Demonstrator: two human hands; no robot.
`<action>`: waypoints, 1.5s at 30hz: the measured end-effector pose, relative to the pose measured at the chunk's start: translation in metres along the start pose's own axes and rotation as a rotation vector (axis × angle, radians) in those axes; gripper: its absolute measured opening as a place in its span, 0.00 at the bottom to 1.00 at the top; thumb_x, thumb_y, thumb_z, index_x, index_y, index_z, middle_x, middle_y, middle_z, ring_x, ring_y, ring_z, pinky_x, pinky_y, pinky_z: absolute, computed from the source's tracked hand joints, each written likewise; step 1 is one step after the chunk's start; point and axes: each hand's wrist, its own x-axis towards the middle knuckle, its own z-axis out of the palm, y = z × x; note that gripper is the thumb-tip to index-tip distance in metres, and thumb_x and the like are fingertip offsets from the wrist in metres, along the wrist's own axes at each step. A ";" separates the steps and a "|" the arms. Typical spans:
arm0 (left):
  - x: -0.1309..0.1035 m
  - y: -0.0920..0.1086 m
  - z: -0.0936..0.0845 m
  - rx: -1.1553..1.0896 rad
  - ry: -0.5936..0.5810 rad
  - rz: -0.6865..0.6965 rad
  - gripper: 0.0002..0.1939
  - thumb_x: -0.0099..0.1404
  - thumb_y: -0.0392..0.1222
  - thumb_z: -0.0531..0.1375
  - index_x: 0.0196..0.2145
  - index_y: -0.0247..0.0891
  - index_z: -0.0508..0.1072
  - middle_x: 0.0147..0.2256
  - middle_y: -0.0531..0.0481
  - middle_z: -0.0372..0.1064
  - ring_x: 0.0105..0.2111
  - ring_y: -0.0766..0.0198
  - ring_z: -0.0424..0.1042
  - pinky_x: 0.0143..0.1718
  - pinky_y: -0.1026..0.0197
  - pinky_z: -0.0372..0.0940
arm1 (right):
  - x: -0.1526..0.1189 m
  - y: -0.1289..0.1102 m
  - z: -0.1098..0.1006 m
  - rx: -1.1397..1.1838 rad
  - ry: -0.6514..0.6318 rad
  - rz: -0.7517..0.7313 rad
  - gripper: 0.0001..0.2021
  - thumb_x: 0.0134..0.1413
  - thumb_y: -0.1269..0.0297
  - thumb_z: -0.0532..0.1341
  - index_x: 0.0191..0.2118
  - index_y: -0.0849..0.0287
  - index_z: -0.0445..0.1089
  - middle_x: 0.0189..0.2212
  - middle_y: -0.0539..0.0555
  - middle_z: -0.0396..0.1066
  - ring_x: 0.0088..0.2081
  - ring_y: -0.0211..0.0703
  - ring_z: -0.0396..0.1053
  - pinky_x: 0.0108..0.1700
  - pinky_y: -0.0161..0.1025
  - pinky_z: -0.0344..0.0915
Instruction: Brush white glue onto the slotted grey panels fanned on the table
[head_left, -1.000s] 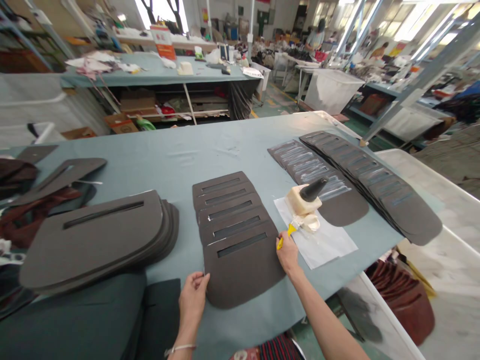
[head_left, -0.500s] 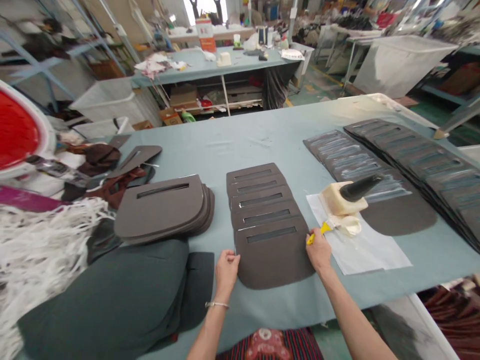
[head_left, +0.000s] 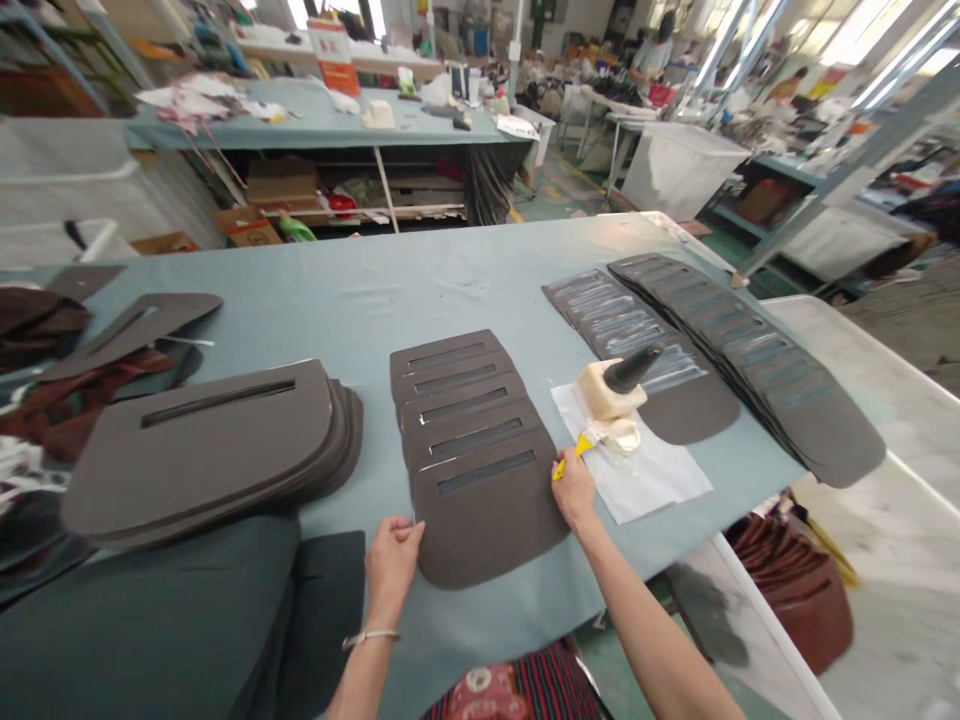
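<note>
Several grey-brown flat panels with a long slot (head_left: 487,530) overlap like steps in front of me. My left hand (head_left: 394,560) pinches the left edge of the nearest one. At its right edge, my right hand (head_left: 574,488) is closed on a yellow-handled brush (head_left: 583,444), whose bristle end meets white paste. The paste (head_left: 622,436) lies on a white sheet (head_left: 656,480), beside a cream block-shaped container (head_left: 604,392) with a black spout (head_left: 632,369). Behind it, overlapping panels (head_left: 690,405) bear glossy streaks.
A thick stack of slotted panels (head_left: 217,440) lies left, behind dark green cloth pieces (head_left: 150,630). More streaked panels (head_left: 840,440) fan out at the right table edge. A white bin (head_left: 757,640) stands below right. Another blue-covered table (head_left: 300,125) is across the aisle.
My view has turned right, so everything on the table appears further left. Both hands stay at the nearest panel's edges, and the brush is still in my right hand.
</note>
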 end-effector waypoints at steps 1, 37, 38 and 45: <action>0.000 0.000 0.000 0.010 -0.003 0.001 0.13 0.54 0.52 0.58 0.32 0.41 0.64 0.29 0.48 0.75 0.32 0.55 0.73 0.35 0.57 0.61 | 0.000 0.000 -0.001 0.001 -0.002 -0.001 0.05 0.58 0.69 0.57 0.40 0.60 0.62 0.30 0.50 0.64 0.28 0.34 0.59 0.29 0.34 0.45; -0.042 0.000 -0.064 0.313 0.334 0.290 0.14 0.65 0.50 0.50 0.40 0.38 0.66 0.42 0.42 0.65 0.43 0.55 0.65 0.44 0.55 0.58 | -0.008 -0.005 -0.016 -0.161 0.114 -0.259 0.09 0.56 0.73 0.53 0.42 0.60 0.65 0.33 0.59 0.63 0.39 0.50 0.59 0.36 0.39 0.53; -0.048 -0.007 -0.082 0.384 0.455 0.264 0.16 0.65 0.50 0.49 0.43 0.38 0.66 0.45 0.40 0.65 0.46 0.52 0.63 0.46 0.52 0.57 | -0.009 -0.003 -0.016 -0.145 0.133 -0.276 0.10 0.55 0.74 0.52 0.42 0.60 0.65 0.32 0.59 0.62 0.39 0.50 0.59 0.37 0.40 0.54; -0.067 -0.074 -0.179 0.397 0.544 0.108 0.19 0.64 0.54 0.49 0.41 0.39 0.70 0.38 0.43 0.69 0.37 0.55 0.67 0.40 0.56 0.59 | -0.047 -0.045 -0.012 0.122 0.088 -0.378 0.11 0.53 0.75 0.49 0.41 0.59 0.62 0.31 0.57 0.63 0.36 0.49 0.62 0.38 0.40 0.57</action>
